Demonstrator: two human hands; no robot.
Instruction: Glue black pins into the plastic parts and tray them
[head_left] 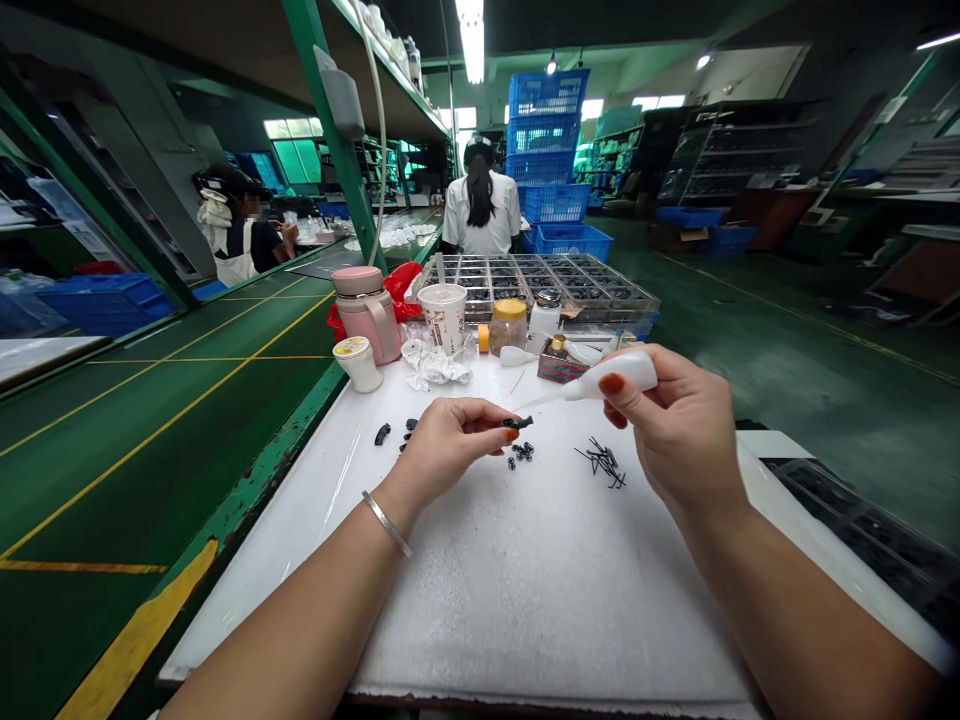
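Between the thumb and fingers of my left hand (457,440) is a small black part (519,422). My right hand (679,415) grips a white squeeze bottle (619,375), tilted so its thin clear nozzle points left at the black part; I cannot tell whether the tip touches it. Several small round black pieces (523,453) lie on the white work surface (517,580) just beyond my left fingertips. Thin black pins (603,462) are scattered below my right hand. Curved black parts (383,434) rest left of my left hand, some hidden behind it.
Along the back stand a pink flask (367,310), a paper cup (444,315), a white tub (358,363), crumpled tissue (435,365), a yellow-lidded jar (508,328) and a small box (561,362). Behind them is a divided tray (540,280). Two people sit farther off, near stacked blue crates (545,130).
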